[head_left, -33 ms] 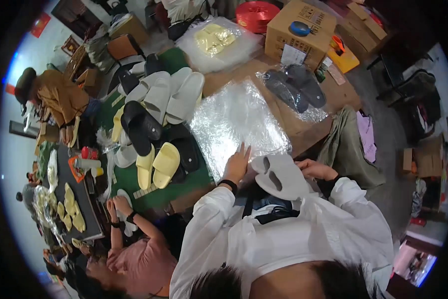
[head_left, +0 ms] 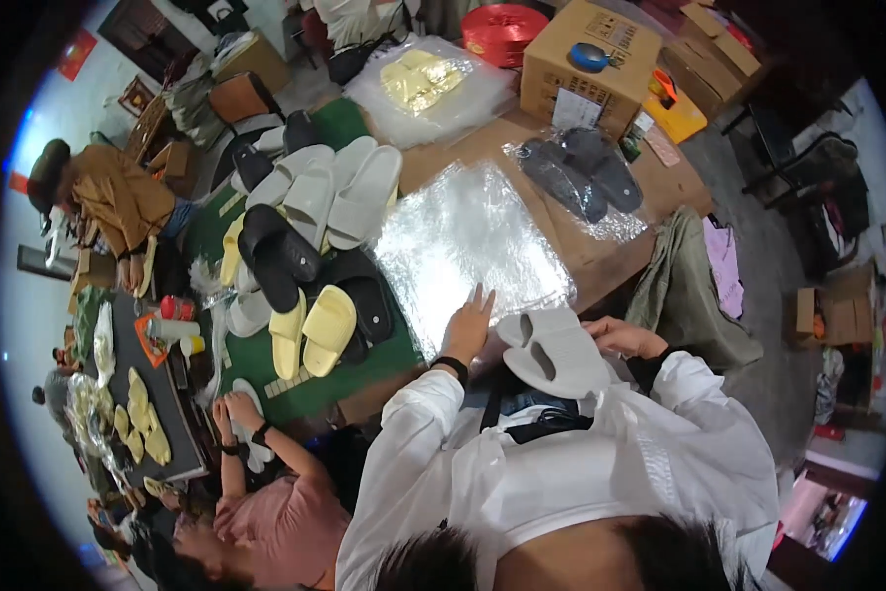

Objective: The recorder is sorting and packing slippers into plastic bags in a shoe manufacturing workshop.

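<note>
My left hand (head_left: 469,323) rests with fingers stretched out on the near edge of a stack of clear plastic bags (head_left: 472,236), which glares in the light. In my right hand (head_left: 625,338) is a pair of light grey slide slippers (head_left: 559,357), gripped at the right end, close to my body. The slippers lie side by side, their toe openings toward my left hand. My right fingertips are partly hidden behind them. Farther off on the table, a dark grey pair of slippers (head_left: 590,177) lies in a clear bag.
To the left are piled grey slides (head_left: 364,197), black slides (head_left: 275,251) and yellow slides (head_left: 327,325) on a green surface. A cardboard box (head_left: 586,74) and a red roll (head_left: 502,34) stand at the back. A co-worker's hands (head_left: 238,414) hold a light slipper at lower left. An olive sack (head_left: 684,286) hangs at right.
</note>
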A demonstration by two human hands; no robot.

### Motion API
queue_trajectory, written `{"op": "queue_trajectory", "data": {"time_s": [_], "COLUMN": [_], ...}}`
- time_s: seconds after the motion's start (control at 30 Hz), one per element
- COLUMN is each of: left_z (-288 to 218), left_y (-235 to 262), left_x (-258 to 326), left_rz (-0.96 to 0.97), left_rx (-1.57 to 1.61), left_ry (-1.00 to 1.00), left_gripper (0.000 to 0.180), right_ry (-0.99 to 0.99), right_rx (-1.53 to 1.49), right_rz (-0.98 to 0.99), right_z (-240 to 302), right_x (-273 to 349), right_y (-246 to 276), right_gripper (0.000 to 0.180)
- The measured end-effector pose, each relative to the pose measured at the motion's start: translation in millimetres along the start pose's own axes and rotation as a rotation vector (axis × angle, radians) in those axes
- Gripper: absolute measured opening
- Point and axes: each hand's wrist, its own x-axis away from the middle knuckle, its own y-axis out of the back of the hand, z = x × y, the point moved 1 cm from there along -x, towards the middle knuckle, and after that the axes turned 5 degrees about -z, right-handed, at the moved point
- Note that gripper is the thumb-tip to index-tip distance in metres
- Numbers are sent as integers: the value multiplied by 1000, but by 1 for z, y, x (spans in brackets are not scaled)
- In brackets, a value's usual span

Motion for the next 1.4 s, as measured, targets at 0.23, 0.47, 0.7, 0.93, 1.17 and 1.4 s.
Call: {"op": "queue_trajectory", "data": {"time_s": [0.23, 0.47, 0.7, 0.93, 1.17, 1.4], "left_z": [3, -6, -29, -58, -67, -65], "left_y": [13, 35, 44, 56, 54, 57], "left_x": [-31, -60, -48, -34, -39, -25], "left_rz": [-189, -15, 51, -164, -367, -317], "left_rx": [128, 463, 198, 14, -96, -185], "left_ry": [128, 15, 44, 58, 42, -129], "left_gripper": [36, 35, 39, 48, 50, 53], "right_ry": [99, 302, 363, 636, 785, 705], "right_rx": [-85, 387, 913, 1363, 1408, 1332], "right_rz": [-148, -624, -1001, -899, -835, -810], "right_z": [-16, -20, -45, -19, -20, -34], "right_x": [4, -19, -26, -35, -49, -74], "right_y": [-20, -31, -31, -46, -57, -50], "right_gripper": [30, 13, 18, 19, 24, 29]}}
